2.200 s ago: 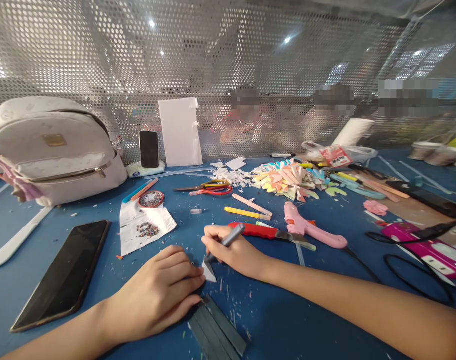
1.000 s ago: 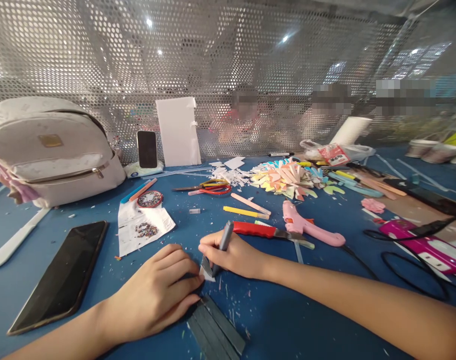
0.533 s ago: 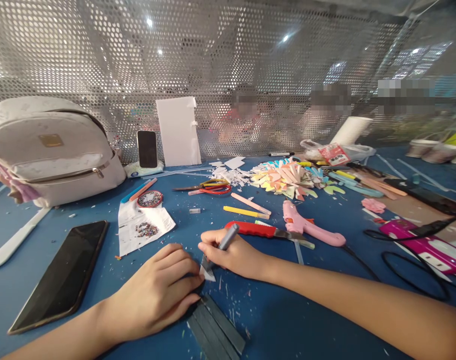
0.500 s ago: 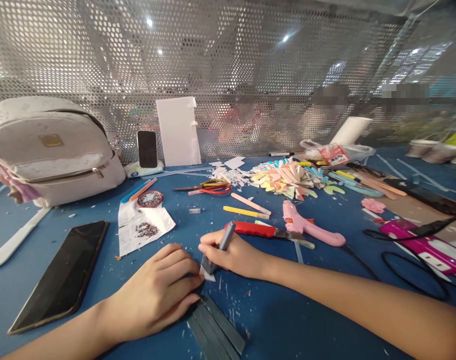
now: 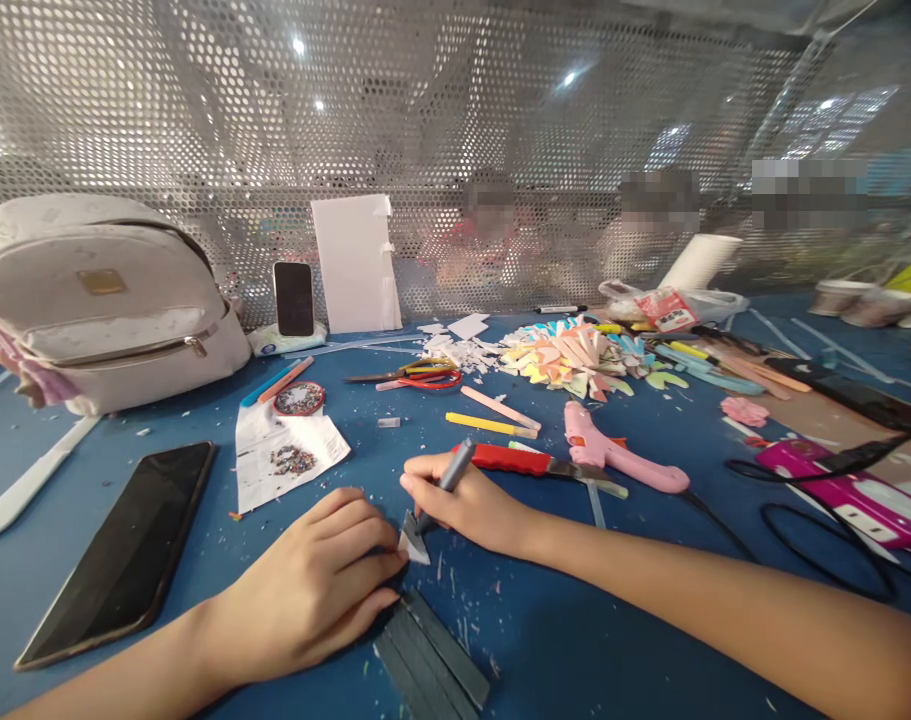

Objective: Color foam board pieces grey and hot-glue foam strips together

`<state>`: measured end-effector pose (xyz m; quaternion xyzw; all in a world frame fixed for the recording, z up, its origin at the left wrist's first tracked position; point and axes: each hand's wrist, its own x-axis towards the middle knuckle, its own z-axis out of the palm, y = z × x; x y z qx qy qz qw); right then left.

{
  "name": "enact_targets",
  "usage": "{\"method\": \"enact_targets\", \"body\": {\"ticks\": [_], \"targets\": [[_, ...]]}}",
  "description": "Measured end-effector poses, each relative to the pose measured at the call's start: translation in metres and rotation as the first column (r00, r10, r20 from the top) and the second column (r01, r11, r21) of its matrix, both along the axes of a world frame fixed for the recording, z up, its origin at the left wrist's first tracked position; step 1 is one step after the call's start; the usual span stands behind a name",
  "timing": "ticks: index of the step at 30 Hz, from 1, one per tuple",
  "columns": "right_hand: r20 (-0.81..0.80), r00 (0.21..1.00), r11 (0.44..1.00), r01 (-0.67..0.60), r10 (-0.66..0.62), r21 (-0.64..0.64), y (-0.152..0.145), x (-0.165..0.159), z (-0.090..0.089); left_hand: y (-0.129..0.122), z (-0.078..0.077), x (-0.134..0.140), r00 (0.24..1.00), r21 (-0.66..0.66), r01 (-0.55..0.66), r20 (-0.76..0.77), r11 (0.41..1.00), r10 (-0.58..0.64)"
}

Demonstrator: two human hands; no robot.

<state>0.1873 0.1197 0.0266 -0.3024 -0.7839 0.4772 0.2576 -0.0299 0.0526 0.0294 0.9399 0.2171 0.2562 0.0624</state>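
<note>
Right hand (image 5: 466, 510): fingers closed round gray marker (image 5: 458, 465), tip end at small white piece (image 5: 416, 553), part dark, near centre of desk (image 5: 575, 630). Left hand (image 5: 320, 580): fingers together, tips at piece's left edge, can't tell if gripping. Dark strips (image 5: 436, 660) nearer; red-handled knife (image 5: 507, 459) farther right.

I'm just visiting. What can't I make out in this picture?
All in the head view:
1. Left hand: its palm, hidden by its own back.
2. White piece: one edge, hidden by the left fingertips.
3. Gray pen: its middle, hidden by the right hand.
4. Dark strips: cut off by the bottom edge.
5. Colorful bits: too small to count.
</note>
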Motion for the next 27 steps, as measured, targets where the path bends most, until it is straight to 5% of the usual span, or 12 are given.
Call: {"method": "enact_targets", "body": {"ticks": [27], "targets": [[0.03, 0.997, 0.997, 0.064, -0.065, 0.037, -0.0006, -0.0001, -0.001, 0.0, 0.003, 0.0, 1.0, -0.006, 0.003, -0.015, 1.0, -0.003]]}}
